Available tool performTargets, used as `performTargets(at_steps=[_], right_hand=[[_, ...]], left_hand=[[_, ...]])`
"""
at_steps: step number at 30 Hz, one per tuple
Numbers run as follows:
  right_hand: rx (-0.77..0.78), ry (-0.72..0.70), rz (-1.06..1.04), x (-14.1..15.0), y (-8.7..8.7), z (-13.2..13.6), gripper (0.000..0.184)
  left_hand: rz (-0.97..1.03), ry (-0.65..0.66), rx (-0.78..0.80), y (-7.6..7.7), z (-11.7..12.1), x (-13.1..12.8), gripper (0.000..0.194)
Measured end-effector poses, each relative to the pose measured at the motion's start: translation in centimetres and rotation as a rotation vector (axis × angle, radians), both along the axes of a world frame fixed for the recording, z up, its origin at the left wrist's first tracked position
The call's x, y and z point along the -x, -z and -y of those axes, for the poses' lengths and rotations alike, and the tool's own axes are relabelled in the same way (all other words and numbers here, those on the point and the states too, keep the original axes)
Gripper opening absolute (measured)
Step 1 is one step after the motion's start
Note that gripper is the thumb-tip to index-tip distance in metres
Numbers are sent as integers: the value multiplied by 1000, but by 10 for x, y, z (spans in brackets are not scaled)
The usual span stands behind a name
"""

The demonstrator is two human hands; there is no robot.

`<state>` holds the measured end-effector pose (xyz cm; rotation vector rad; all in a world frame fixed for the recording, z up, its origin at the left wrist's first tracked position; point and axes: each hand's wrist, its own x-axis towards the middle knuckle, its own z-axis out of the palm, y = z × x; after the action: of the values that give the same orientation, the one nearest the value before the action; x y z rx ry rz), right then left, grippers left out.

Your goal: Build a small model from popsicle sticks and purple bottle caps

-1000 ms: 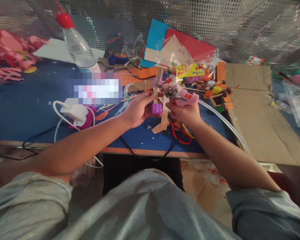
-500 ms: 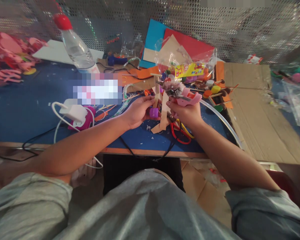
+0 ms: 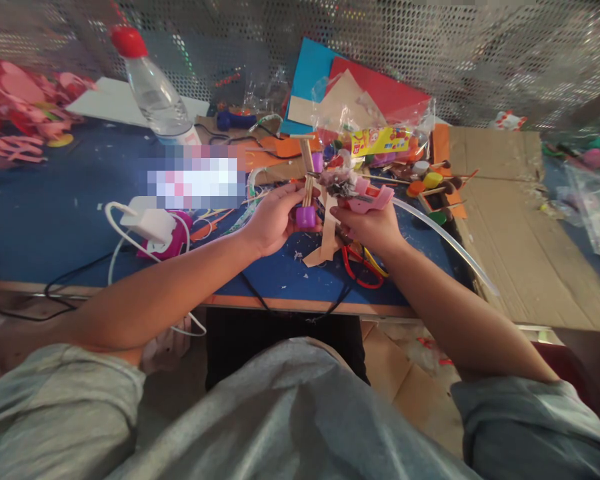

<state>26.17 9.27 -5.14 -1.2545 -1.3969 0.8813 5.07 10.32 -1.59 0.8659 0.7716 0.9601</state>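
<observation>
1. The stick frame (image 3: 307, 157), with a purple cap (image 3: 306, 217) at its near end, is held above the bench (image 3: 80, 173), between the two hands.
2. The glue gun (image 3: 373, 199) points at the sticks; its tip is too cluttered to tell whether it touches them.
3. A slip of the gun could burn the nearby fingers, if the tip is hot; a loose pinch could let the frame twist.
4. The left hand (image 3: 275, 217) has its fingers closed, pinching the sticks near the cap.
5. The right hand (image 3: 373, 225) wraps its fingers round the gun's grip.
6. Red-handled scissors (image 3: 373, 287) lie below it.
</observation>
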Motion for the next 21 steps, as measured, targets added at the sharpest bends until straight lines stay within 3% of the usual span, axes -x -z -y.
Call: performTargets(at_steps=[13,21], right_hand=[[18,-1,0,1,-2,3,38],[47,16,-98,7,-8,10,52]], left_hand=[[-71,-33,28,-4,-1,-2,16],[-107,-26,73,-6,0,-2,24]])
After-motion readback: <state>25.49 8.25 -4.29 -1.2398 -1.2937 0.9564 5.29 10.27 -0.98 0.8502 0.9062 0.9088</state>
